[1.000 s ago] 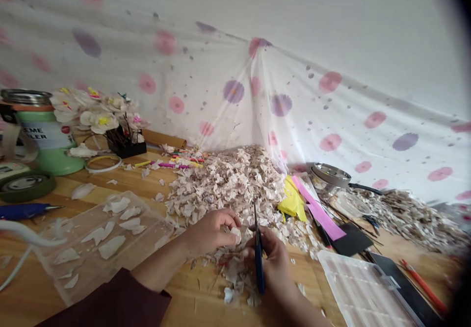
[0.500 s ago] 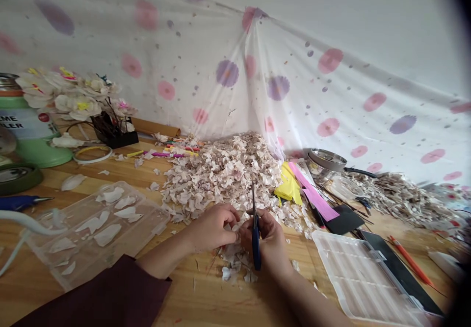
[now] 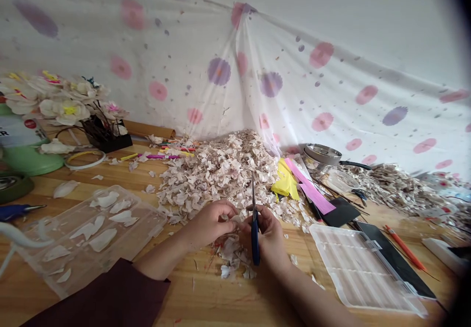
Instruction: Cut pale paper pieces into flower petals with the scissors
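My left hand point(image 3: 210, 223) is closed, pinching a small pale husk piece point(image 3: 232, 217) between thumb and fingers. My right hand point(image 3: 270, 236) grips blue-handled scissors point(image 3: 254, 231) whose dark blades point up and away, right beside the pinched piece. Both hands hover over small pale scraps point(image 3: 232, 258) on the wooden table point(image 3: 206, 302), just in front of a big heap of dried husk pieces point(image 3: 221, 170).
A clear tray with white petal shapes point(image 3: 88, 229) lies at left, a lidded compartment box point(image 3: 353, 273) at right. Paper flowers point(image 3: 66, 106), a green can point(image 3: 22, 140), a blue glue gun point(image 3: 16, 212), yellow and pink sheets point(image 3: 294, 185), a metal tin point(image 3: 322, 155) and a dotted curtain point(image 3: 257, 82) surround them.
The view has drifted right and slightly down. My hands stay together at the front of the heap, the pinched piece held closer to the scissor blades.
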A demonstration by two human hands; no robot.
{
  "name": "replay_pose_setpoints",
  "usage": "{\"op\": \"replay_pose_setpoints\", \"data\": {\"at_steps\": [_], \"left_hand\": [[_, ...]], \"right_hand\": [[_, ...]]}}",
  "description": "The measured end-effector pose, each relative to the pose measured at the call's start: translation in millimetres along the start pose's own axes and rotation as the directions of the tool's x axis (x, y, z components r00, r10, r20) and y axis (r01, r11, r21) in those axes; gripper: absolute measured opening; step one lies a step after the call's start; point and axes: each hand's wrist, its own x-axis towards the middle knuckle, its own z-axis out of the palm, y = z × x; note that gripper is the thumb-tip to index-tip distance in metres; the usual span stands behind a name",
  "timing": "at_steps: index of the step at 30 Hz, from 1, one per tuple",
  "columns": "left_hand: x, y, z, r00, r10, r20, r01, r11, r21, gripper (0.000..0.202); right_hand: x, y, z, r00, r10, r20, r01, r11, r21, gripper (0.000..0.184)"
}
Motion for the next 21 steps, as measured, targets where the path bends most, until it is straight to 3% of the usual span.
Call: {"op": "replay_pose_setpoints", "data": {"at_steps": [8,15,18,21], "left_hand": [[-1,-5,-9.0,0.971,-0.167,-0.170,0.114,0.951,-0.286,0.025],[1,2,-16.0,0.947,-0.145,-0.287,0.059,0.955,-0.291,0.023],[2,4,-18.3,0.936,-0.106,-0.337,0.018,0.967,-0.254,0.021],[2,5,-19.5,0.929,-0.063,-0.364,-0.014,0.979,-0.205,0.019]], "right_hand": [[-4,0,-13,0.987,0.036,0.155,-0.019,0.994,-0.105,0.034],[-10,-8,-12,0.961,0.018,0.277,0.078,0.941,-0.330,0.033],[-10,-10,-13,0.956,0.039,0.290,0.110,0.871,-0.479,0.029],[-11,-13,-14,0.956,0.062,0.287,0.136,0.773,-0.619,0.037]]}}
